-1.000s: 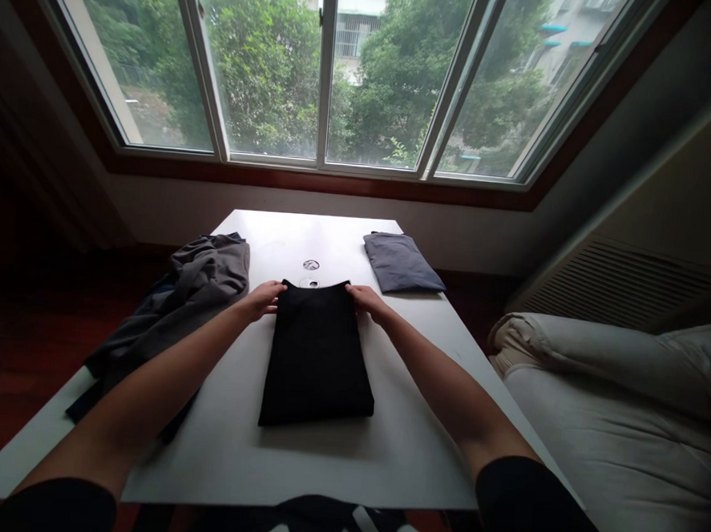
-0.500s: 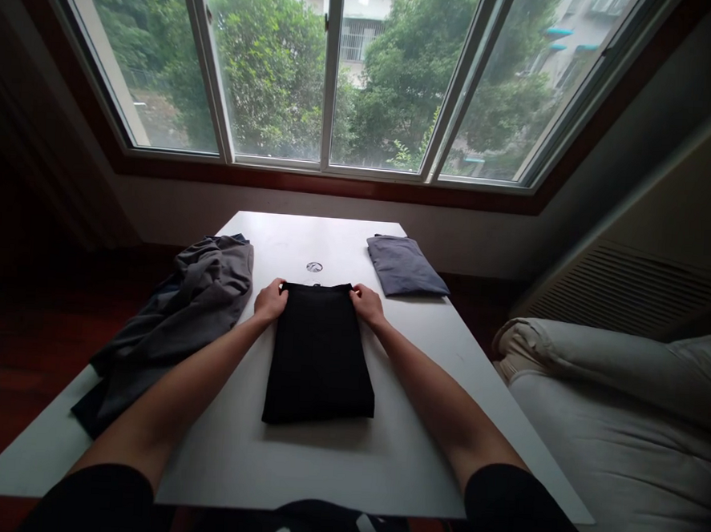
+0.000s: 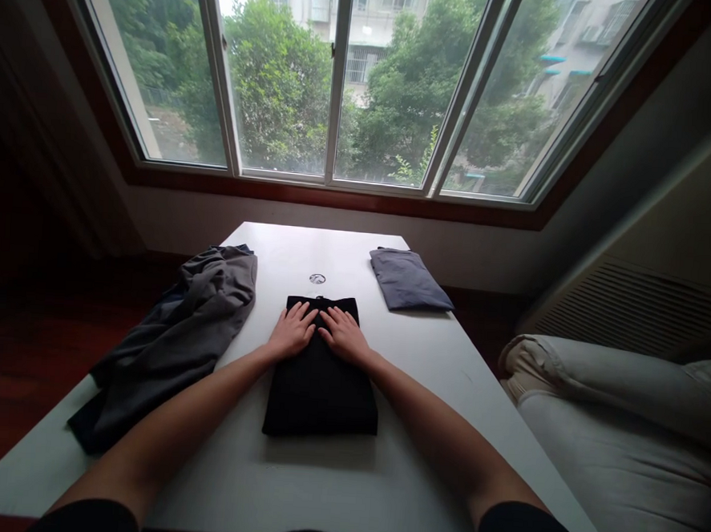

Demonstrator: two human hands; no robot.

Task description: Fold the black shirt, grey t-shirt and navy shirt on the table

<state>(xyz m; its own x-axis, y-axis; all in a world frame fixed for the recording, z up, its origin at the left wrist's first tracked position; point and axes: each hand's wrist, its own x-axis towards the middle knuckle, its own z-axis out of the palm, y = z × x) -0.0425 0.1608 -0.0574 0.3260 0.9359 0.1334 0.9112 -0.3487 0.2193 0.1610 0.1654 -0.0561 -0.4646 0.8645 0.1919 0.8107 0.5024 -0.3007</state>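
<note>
A black garment (image 3: 324, 392), folded into a neat rectangle, lies flat on the white table (image 3: 421, 463) in front of me. My left hand (image 3: 293, 330) rests palm down on its upper left part, fingers spread. On the upper right part lies my right hand (image 3: 344, 333), likewise flat with the fingers apart. Both hands press on the cloth without gripping it. A small loop or tag shows at the garment's far edge. What kind of garment it is, I cannot tell.
Rumpled grey and dark clothes (image 3: 202, 313) lie along the table's left edge. A folded grey-blue garment (image 3: 411, 279) sits at the far right. A round dark mark (image 3: 317, 279) is on the tabletop. Right of the table stands a pale padded seat (image 3: 616, 426); a window (image 3: 335, 96) is beyond.
Both hands have let go of the garment's far corners and moved inward, now lying flat on top of it. The camera view has tilted up slightly.
</note>
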